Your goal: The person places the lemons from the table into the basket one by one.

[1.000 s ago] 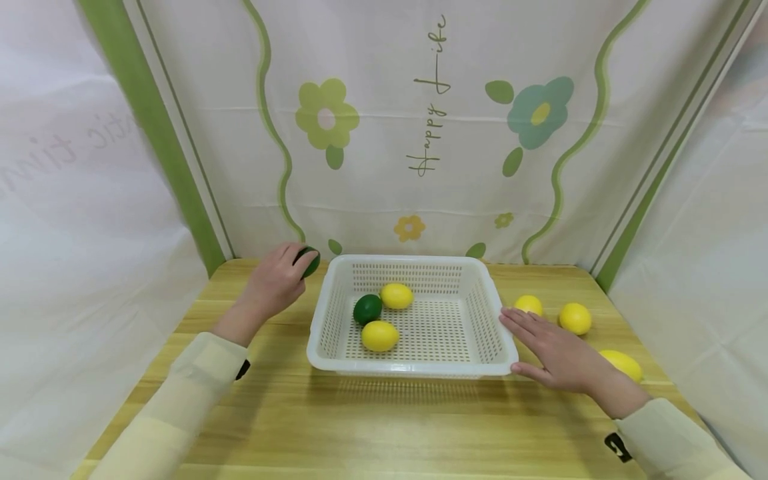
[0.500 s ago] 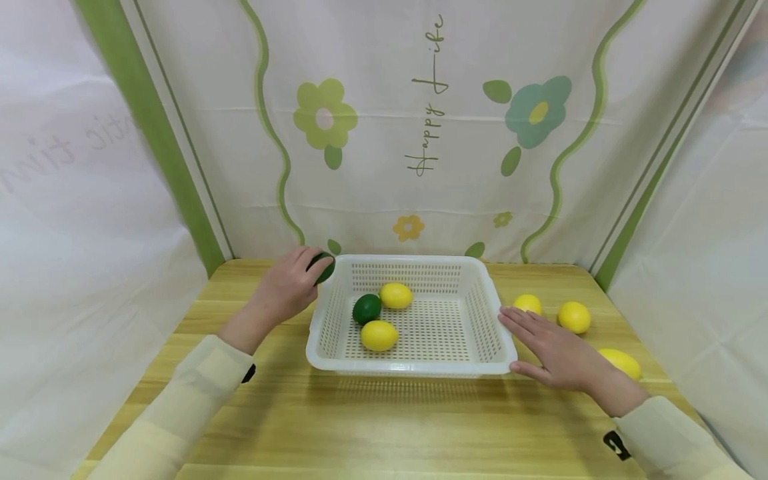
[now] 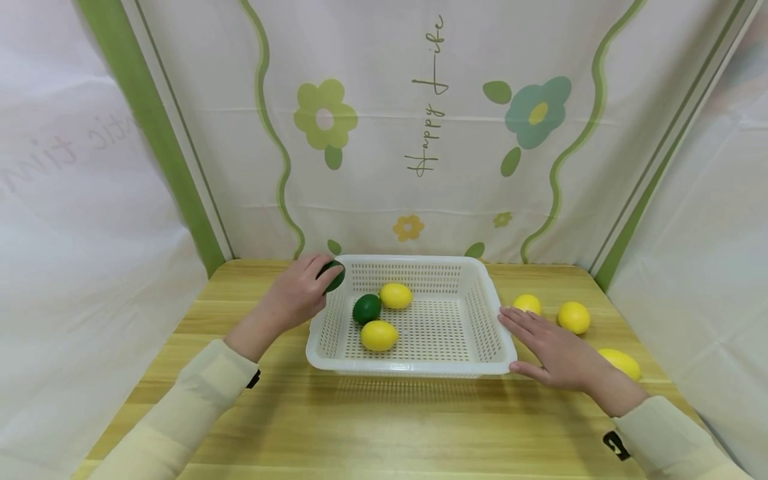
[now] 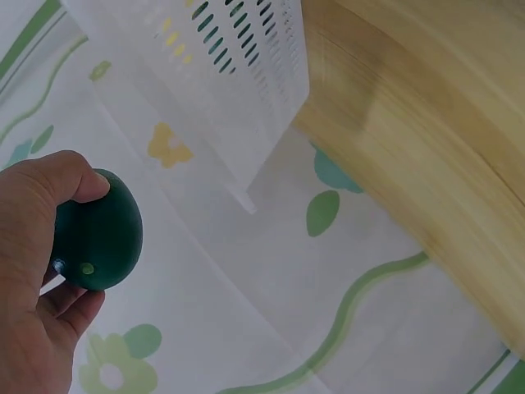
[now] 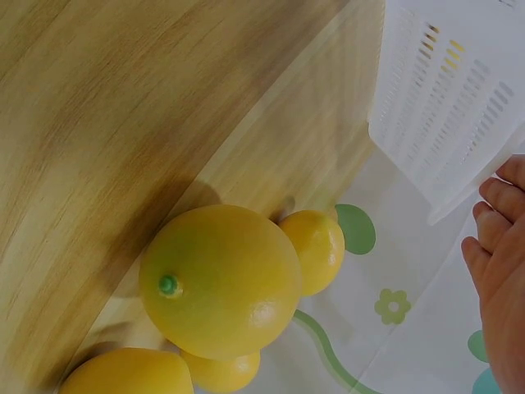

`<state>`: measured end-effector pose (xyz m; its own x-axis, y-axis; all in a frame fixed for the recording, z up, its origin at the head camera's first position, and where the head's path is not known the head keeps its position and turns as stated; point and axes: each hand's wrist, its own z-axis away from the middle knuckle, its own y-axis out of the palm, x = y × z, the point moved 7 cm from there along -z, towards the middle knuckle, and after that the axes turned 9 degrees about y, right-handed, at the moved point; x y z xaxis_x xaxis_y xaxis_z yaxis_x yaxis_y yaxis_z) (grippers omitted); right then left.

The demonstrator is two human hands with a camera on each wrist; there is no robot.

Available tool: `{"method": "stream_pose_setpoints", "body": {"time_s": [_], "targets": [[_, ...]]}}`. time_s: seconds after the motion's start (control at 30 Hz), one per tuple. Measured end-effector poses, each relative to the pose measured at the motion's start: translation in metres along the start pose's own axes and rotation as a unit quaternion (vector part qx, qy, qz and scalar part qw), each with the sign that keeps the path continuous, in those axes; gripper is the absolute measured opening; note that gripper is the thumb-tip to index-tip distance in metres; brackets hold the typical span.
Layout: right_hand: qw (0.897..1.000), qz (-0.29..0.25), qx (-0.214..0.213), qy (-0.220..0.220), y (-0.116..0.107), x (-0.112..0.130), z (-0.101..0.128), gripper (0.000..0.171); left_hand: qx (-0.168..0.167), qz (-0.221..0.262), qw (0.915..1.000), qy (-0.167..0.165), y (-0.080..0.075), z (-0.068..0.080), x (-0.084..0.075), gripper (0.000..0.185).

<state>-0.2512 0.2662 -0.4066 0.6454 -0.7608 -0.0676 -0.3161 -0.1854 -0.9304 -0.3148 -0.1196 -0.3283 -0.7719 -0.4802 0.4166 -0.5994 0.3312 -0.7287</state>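
My left hand [image 3: 298, 291] pinches a dark green egg-shaped fruit [image 4: 102, 234] between thumb and fingers, at the far left corner of a white plastic basket [image 3: 414, 368]. Inside the basket, another dark green fruit [image 3: 367, 309] lies on the left between two lemons, one farther back [image 3: 396, 296] and one nearer [image 3: 379, 335]. With fingers straight, my right hand [image 3: 555, 347] touches the basket's right rim and holds nothing. In the right wrist view its fingertips [image 5: 502, 197] meet the rim from outside.
Right of the basket, several lemons lie on the wooden table [image 3: 384, 427], including a back one [image 3: 527, 304], an outer one [image 3: 574, 318] and one near my right wrist [image 3: 621, 363]. A flower-printed cloth [image 3: 372, 187] hangs behind, with white cloth at both sides.
My left hand has moved right and slightly nearer with the green fruit, from beside the basket to its far left corner. My right hand stays at the rim.
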Motion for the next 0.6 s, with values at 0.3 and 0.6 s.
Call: {"method": "stream_pose_setpoints", "body": {"time_s": [0.3, 0.6], "targets": [[1.000, 0.001, 0.000, 0.004, 0.001, 0.000, 0.001, 0.078, 0.019, 0.032, 0.9993, 0.003, 0.003, -0.002, -0.011, 0.044], [1.000, 0.004, -0.001, 0.004, 0.002, -0.001, 0.001, 0.079, 0.031, 0.041, 0.9985, 0.017, 0.006, -0.005, -0.024, 0.044]]}}
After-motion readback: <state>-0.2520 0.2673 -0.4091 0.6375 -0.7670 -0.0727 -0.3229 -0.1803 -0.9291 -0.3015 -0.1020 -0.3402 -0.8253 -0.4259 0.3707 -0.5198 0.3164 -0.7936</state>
